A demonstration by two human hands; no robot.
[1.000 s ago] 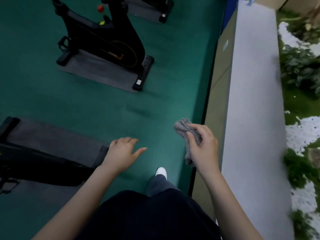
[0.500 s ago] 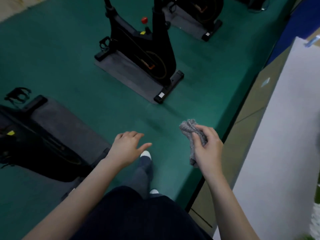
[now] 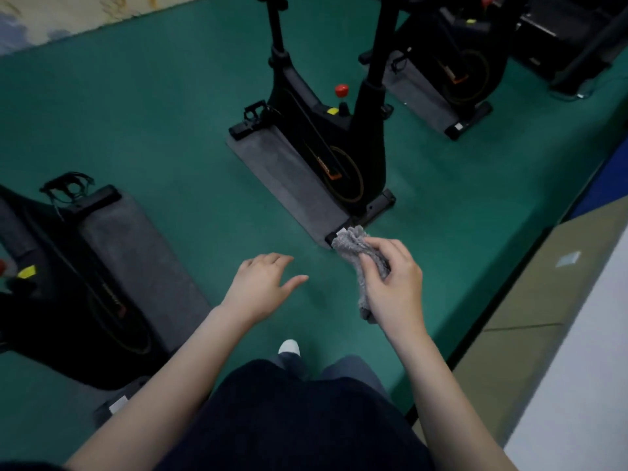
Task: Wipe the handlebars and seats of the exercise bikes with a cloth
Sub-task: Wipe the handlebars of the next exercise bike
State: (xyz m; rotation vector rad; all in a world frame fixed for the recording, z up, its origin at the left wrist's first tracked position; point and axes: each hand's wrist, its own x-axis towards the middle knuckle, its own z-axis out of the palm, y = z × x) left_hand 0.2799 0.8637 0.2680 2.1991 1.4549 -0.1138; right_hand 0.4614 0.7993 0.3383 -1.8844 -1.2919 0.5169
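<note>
a black bike stands at the far left on a grey mat, with a pedal up at its far end. the floor is green all around.

next comes the left hand. it hangs over the floor with nothing in it - the fingers are loose and a little bent, the thumb sticks out to the right. below it, the tip of a white shoe peeks out from dark clothes.

further back, in the middle, a second black bike stands on its own grey mat. it has a red knob on top of its frame.

the grey fuzzy cloth is in the air, in front of the near end of that bike's foot bar. the right hand grips it - fingers and thumb curl around the bunched middle, one puff sticks out on top and a tail hangs down under the hand.

a third bike stands at the back right. a tan and white ledge runs along the right edge.
</note>
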